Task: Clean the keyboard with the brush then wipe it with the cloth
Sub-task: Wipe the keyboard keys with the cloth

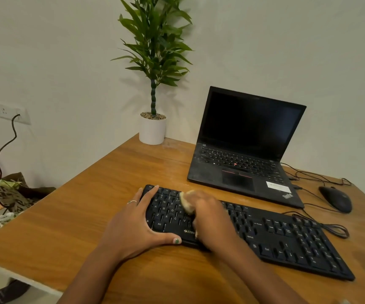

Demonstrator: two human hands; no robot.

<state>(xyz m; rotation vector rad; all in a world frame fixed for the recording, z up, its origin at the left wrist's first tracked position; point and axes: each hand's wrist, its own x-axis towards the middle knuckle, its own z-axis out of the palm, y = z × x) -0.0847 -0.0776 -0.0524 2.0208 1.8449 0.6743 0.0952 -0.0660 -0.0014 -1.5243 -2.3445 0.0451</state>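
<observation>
My right hand (210, 218) is gripping a blurred tan brush or cloth (187, 201) on the keyboard's (286, 240) left end.
My left hand (137, 222), fingers straight, is bracing that end; the keyboard is stretching away rightward.

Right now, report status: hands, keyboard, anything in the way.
Left hand flat, bracing keyboard at its left end. Right hand blurred, holding pale cloth or brush on keys, can't tell which. Mouse cable lies beside keyboard's far edge.

the black keyboard (264, 233) bears "zebr", the rest hidden by a hand, on its front edge at 6 o'clock of the letter keys; legends such as q, w, e, alt and ctrl read on its keys. the laptop (245, 150) shows "thinkpad" at its palm rest's 4 o'clock corner.
</observation>
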